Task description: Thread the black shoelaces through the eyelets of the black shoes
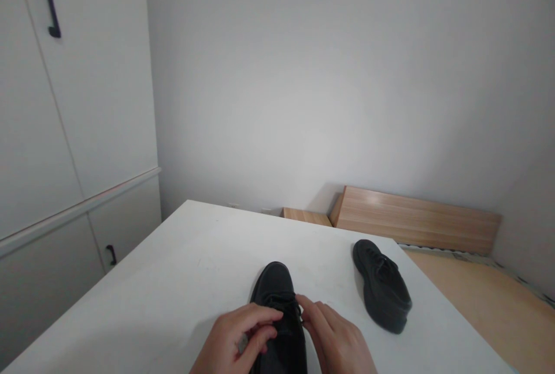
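A black lace-up shoe (pixel 274 288) lies on the white table (pixel 173 281) at the bottom middle, toe pointing away from me. My left hand (pixel 236 342) and my right hand (pixel 336 339) meet over its lacing. The fingers of both hands are pinched on the black shoelace (pixel 289 303). A second black shoe (pixel 382 284) lies apart on the table to the right, untouched, its toe also pointing away.
White cupboard doors (pixel 65 131) with dark handles stand at the left. A bare grey wall is behind the table. A wooden bed frame (pixel 416 218) and light wooden floor (pixel 489 304) lie beyond the table's right edge.
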`<state>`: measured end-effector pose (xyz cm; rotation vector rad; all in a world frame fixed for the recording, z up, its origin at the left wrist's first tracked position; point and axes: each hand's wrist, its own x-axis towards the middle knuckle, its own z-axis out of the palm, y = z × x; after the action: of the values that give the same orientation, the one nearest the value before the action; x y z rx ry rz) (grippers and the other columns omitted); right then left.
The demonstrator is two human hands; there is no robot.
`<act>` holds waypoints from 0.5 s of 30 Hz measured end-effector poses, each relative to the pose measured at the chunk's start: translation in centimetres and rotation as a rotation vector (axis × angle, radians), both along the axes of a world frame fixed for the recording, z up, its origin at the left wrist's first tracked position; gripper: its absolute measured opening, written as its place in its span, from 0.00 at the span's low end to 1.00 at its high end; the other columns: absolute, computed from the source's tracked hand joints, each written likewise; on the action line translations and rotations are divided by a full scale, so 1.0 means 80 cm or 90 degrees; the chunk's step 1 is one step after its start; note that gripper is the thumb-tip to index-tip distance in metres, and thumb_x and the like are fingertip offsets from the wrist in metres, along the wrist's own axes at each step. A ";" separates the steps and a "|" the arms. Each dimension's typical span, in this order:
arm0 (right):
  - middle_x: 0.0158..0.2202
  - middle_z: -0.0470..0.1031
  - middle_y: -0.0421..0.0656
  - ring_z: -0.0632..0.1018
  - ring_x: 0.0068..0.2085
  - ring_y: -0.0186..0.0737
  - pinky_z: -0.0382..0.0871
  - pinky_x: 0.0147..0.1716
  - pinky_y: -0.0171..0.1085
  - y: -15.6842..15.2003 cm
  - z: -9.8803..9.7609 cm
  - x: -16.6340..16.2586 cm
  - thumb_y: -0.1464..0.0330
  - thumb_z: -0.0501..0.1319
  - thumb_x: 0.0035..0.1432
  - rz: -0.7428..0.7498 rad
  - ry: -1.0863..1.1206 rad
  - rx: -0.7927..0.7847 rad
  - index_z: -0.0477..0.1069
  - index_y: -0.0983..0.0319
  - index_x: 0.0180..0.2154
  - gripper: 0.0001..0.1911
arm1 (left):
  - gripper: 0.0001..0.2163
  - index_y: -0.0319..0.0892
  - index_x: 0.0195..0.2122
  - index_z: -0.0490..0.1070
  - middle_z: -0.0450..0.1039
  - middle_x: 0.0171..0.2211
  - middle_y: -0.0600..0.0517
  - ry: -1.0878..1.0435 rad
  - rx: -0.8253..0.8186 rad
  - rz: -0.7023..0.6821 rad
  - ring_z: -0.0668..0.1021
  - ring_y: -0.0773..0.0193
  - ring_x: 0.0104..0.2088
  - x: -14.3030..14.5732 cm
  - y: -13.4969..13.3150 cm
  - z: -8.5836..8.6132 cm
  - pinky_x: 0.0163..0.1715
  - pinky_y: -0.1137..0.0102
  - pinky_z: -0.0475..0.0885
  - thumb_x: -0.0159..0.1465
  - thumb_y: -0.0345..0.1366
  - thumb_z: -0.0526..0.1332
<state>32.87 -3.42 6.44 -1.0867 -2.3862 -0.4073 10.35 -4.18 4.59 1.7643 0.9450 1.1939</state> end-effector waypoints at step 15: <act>0.30 0.78 0.42 0.79 0.26 0.40 0.73 0.23 0.35 0.002 0.008 -0.003 0.79 0.50 0.59 0.003 -0.103 0.052 0.59 0.66 0.62 0.29 | 0.06 0.41 0.38 0.74 0.77 0.30 0.52 0.045 -0.069 0.002 0.79 0.68 0.30 -0.001 -0.006 0.002 0.34 0.79 0.72 0.67 0.36 0.58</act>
<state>32.66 -3.26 7.07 -1.0460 -2.4873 -0.6072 10.28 -4.70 4.77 1.7286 1.0339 1.0688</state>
